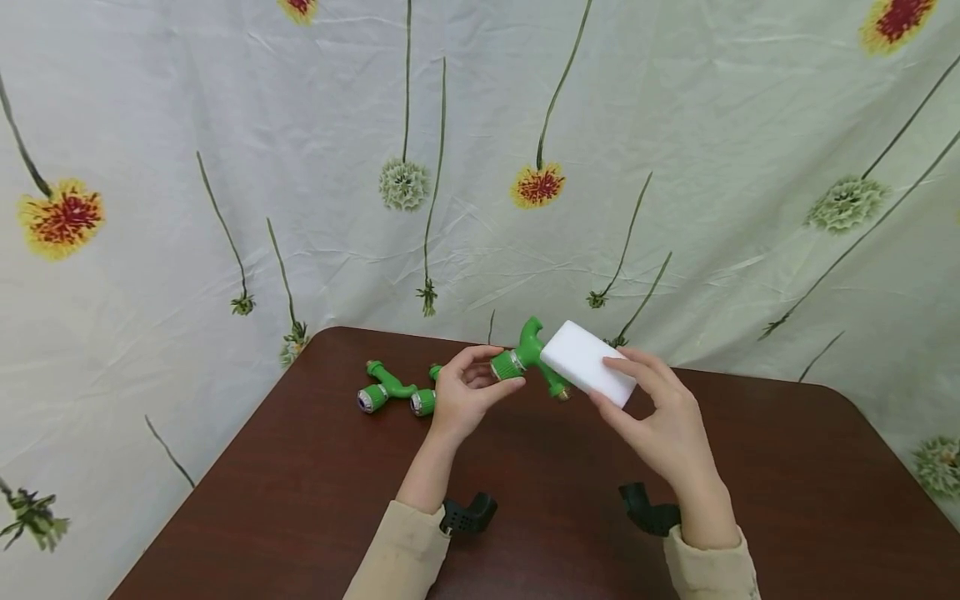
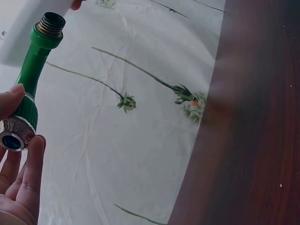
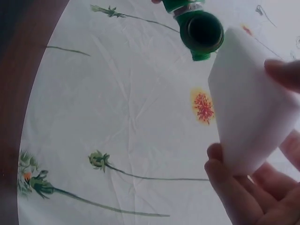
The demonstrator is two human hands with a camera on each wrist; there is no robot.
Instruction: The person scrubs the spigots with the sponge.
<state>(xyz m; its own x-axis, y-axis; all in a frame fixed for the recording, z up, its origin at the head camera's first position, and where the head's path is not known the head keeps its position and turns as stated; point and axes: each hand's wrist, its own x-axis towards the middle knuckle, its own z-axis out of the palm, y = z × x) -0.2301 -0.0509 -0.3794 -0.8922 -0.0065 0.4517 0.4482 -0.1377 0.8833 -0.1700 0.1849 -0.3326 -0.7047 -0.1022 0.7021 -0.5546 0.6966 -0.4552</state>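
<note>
Now I'm watching both grips:
left hand [image 1: 462, 397] pinching green tap [image 1: 530, 350], right hand [image 1: 667, 423] holding white block [image 1: 585, 361] beside it.

- Tap [image 1: 530, 347]: bright green; silvery collar, brass-coloured thread.
- Block [image 1: 587, 362]: plain white.
- Bench [image 1: 555, 492]: dark reddish brown.
- Two taps [image 1: 392, 385], toward the bench's far left corner: green, silver-trimmed.
- Cloth [image 1: 337, 108], beyond the far edge: whitish, printed with red-and-yellow flowers, green stems.
- Sleeves [image 1: 401, 550]: plain beige.
</note>
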